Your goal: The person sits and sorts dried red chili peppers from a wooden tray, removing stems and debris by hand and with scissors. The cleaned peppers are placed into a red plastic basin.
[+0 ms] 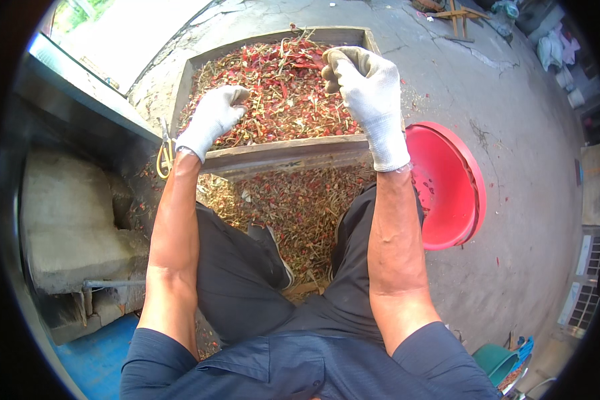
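Note:
Before me a shallow wooden tray (280, 147) holds a heap of dried red chilli peppers (280, 90), mixed with straw-coloured stems and seeds. My left hand (217, 115), in a white knitted glove, hovers over the tray's near left part with curled fingers. Over the right side my right hand (365, 85) is raised, its glove white with brownish palm and fingers. Its fingers are bent inwards, and red pepper pieces show just beside the fingertips. Whether either hand pinches something is hidden. Scissors with yellow handles (165, 160) stand at the tray's left corner, beside my left wrist.
A red plastic basin (445, 185) with a few dark bits inside sits right of my knee. Stems and pepper scraps (300, 215) cover the ground between my shoes. A concrete block (70, 215) lies to the left. At lower right is a green container (495, 362).

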The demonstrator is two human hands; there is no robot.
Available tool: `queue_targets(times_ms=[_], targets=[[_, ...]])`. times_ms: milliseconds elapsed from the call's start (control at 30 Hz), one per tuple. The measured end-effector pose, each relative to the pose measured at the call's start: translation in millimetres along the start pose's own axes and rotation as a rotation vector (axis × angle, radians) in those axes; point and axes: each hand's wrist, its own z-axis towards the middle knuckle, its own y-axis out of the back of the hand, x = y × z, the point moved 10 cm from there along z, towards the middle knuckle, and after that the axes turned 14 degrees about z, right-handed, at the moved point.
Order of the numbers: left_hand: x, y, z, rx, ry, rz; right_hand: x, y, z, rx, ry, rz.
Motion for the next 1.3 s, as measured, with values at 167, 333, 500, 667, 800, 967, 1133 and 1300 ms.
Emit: queue_targets(times_ms=[167,333,500,667,800,967,1133,1300], targets=[[-4.3,-22.6,24.6,-0.013,-0.115,0.087,-10.1,1.4,9.7,0.0,0.004,0.015],[-9.7,-39.4,37.0,0.035,-0.075,0.159,-13.6,-0.3,20.4,0.022,0.047,-0.054],[-24.4,-45.9,36.2,0.154,-0.108,0.144,-16.2,-1.2,25.3,0.068,0.039,-0.146],[-33.8,-32.2,20.7,0.182,-0.18,0.029,-13.8,0.4,22.7,0.061,0.056,-0.161],[-24.5,-16.1,10.8,0.136,-0.192,-0.085,-12.2,0.1,20.7,0.048,0.054,-0.154],[5.7,-12.5,2.3,0.163,-0.024,-0.229,-11.2,-0.9,18.3,0.055,0.053,-0.166],[26.3,-11.6,-5.9,0.213,0.149,-0.396,-11.1,-2.4,16.6,0.014,0.072,-0.079],[30.5,-13.4,-9.1,0.237,0.214,-0.483,-10.2,-3.5,15.3,0.023,0.076,-0.108]])
